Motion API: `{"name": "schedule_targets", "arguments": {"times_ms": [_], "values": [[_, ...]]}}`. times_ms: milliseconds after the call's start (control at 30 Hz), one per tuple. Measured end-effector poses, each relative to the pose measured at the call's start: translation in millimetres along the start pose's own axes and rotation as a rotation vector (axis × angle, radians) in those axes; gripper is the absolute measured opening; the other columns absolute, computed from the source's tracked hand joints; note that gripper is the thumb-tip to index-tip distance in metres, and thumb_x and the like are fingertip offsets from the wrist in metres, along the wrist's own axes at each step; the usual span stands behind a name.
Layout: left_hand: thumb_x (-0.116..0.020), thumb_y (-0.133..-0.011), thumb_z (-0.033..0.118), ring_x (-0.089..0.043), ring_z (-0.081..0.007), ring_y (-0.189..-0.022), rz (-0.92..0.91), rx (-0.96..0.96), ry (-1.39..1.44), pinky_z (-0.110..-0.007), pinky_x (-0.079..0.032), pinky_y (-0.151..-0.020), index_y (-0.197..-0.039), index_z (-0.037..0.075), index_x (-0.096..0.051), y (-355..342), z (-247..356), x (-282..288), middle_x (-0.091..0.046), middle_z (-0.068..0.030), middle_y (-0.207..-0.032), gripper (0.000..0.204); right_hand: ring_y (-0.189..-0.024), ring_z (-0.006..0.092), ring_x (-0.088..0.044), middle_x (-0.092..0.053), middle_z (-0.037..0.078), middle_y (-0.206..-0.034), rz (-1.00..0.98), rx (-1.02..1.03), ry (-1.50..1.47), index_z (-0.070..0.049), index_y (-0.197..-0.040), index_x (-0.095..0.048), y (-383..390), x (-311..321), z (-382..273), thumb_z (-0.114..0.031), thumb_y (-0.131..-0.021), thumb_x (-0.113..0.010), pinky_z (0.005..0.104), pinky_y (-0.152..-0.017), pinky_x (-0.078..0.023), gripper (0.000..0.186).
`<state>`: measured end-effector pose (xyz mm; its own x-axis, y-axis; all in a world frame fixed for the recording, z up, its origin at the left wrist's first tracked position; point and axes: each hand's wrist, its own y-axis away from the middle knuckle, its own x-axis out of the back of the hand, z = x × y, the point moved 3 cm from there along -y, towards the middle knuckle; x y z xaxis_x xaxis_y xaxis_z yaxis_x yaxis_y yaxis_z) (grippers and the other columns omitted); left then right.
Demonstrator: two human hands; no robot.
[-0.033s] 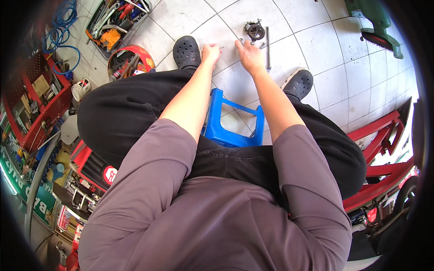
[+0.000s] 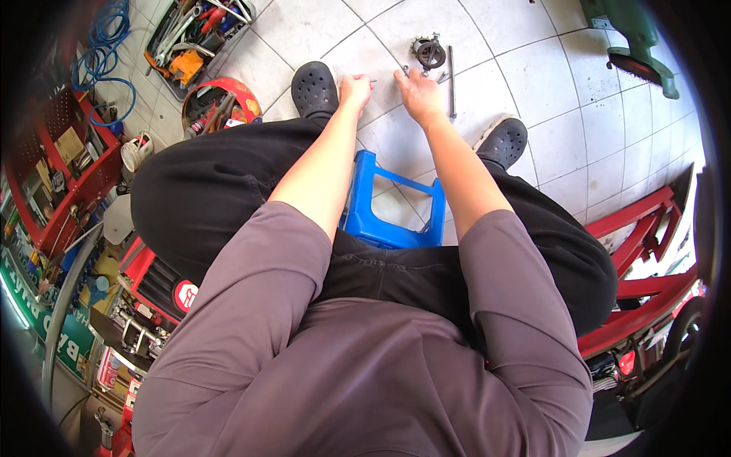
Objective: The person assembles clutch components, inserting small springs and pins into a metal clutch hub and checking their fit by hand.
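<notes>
My left hand (image 2: 355,91) is closed just past my left shoe, with the tip of a thin metal piece (image 2: 373,81) sticking out from its fingers; the rest of the piece is hidden. To the right of it, my right hand (image 2: 420,94) is held with its fingers drawn together, and whatever they pinch is too small to make out. Just beyond the right hand, a dark round toothed metal part (image 2: 430,53) lies on the tiles. A long metal rod (image 2: 451,82) rests to the right of that hand. Small bolt-like pieces (image 2: 442,77) lie between them.
A blue plastic stool (image 2: 381,230) stands between my legs. At the far left are a tool tray (image 2: 183,42) full of hand tools and a red round container (image 2: 242,90). A green machine part (image 2: 640,38) stands far right; a red metal frame (image 2: 640,228) is at the right.
My right hand has shifted very slightly to the left. The left hand and the parts on the floor look unmoved.
</notes>
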<state>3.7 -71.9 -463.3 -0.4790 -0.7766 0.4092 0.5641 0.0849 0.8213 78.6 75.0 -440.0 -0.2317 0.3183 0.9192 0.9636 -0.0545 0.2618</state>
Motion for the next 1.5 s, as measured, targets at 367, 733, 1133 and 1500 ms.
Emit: {"name": "schedule_targets", "arguments": {"times_ms": [367,733,1133,1500], "values": [[-0.057,-0.083,0.019,-0.047,-0.0075,-0.054,-0.292,-0.031,-0.135,-0.025,-0.039,-0.045,-0.093,0.003,-0.065,38.7,33.6,2.2,-0.062,-0.0019,-0.074,0.021,-0.087,0.032,-0.066,-0.066,0.018,-0.093,-0.445,-0.176,-0.114,-0.002,-0.094,-0.061,22.5,0.8,15.2,-0.02,-0.08,-0.062,0.0393,-0.076,-0.053,0.023],[-0.059,-0.088,0.02,-0.043,-0.0035,-0.059,-1.016,-0.265,0.102,-0.018,-0.036,-0.05,-0.105,0.002,-0.061,197.1,210.6,-2.7,-0.056,-0.0002,-0.077,0.025,-0.066,0.0135,-0.062,-0.067,0.008,-0.079,0.067,-0.478,-0.838,0.001,-0.099,-0.066,65.3,305.0,78.6,-0.02,-0.082,-0.064,0.0265,-0.058,-0.049,0.027],[-0.053,-0.096,0.025,-0.041,-0.0052,-0.062,-1.204,-0.514,0.781,-0.02,-0.037,-0.058,-0.105,0.006,-0.057,340.1,232.3,105.1,-0.051,0.003,-0.072,0.022,-0.076,0.0109,-0.064,-0.066,0.008,-0.09,0.681,-0.069,-1.375,0.004,-0.106,-0.06,135.3,398.4,-52.6,-0.001,-0.087,-0.061,0.021,-0.065,-0.051,0.019],[-0.049,-0.097,0.029,-0.043,-0.0084,-0.065,-1.382,-0.438,0.853,-0.024,-0.038,-0.061,-0.102,0.008,-0.058,344.3,231.0,84.1,-0.051,0.002,-0.069,0.023,-0.077,0.0113,-0.063,-0.065,0.008,-0.091,0.628,-0.066,-1.394,0.004,-0.107,-0.06,130.4,394.3,-48.0,-0.001,-0.089,-0.058,0.0219,-0.063,-0.05,0.019]]}}
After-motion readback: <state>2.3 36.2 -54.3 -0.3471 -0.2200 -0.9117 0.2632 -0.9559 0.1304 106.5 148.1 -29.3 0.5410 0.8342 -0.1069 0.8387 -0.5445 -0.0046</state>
